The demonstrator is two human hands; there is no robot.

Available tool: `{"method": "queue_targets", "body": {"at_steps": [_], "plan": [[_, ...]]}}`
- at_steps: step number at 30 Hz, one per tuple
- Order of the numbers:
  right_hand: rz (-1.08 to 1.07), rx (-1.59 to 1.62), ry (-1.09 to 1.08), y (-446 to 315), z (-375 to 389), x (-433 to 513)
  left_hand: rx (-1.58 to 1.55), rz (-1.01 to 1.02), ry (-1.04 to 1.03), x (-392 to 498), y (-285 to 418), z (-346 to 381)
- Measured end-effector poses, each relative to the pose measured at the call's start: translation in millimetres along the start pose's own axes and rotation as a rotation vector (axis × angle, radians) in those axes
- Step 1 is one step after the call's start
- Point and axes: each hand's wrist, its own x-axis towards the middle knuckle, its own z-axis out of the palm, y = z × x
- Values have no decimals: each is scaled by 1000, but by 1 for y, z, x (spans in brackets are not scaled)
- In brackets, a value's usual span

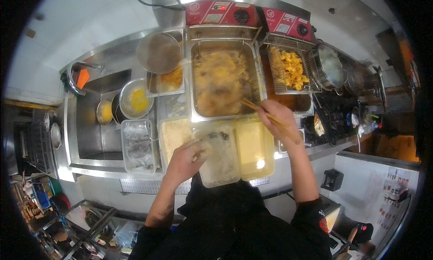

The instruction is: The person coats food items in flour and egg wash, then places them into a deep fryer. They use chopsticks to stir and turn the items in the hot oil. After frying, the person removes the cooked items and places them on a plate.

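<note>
My right hand [276, 118] grips a pair of long wooden chopsticks [282, 124]. Their tips reach over the near right part of a fryer vat [216, 115], where pale food [221, 69] bubbles in oil under steam. My left hand [184, 163] is over the left side of a translucent plastic tub [221, 172] with pale residue and a few dark bits in it. Its fingers are curled and a pale smear or piece shows at the tips; whether they hold anything is unclear. Right of that tub sits a container of yellow batter [252, 141]; to the left is one of pale crumbs [174, 133].
A wire basket of fried pieces [292, 70] rests over the second fryer. Left are a round strainer [159, 54], a metal bowl with yellow liquid [137, 99], a bagged-goods tub [138, 146] and a sink [98, 141]. Pots [329, 65] stand right. A person [365, 234] is at lower right.
</note>
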Motion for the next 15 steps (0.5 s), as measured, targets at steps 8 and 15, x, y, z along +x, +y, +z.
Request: {"method": "queue_targets", "body": {"at_steps": [8, 15], "plan": [[76, -128, 124, -18, -10, -37, 35, 49, 25, -6, -8, 7], [86, -105, 249, -23, -19, -48, 9, 64, 28, -6, -8, 6]]}}
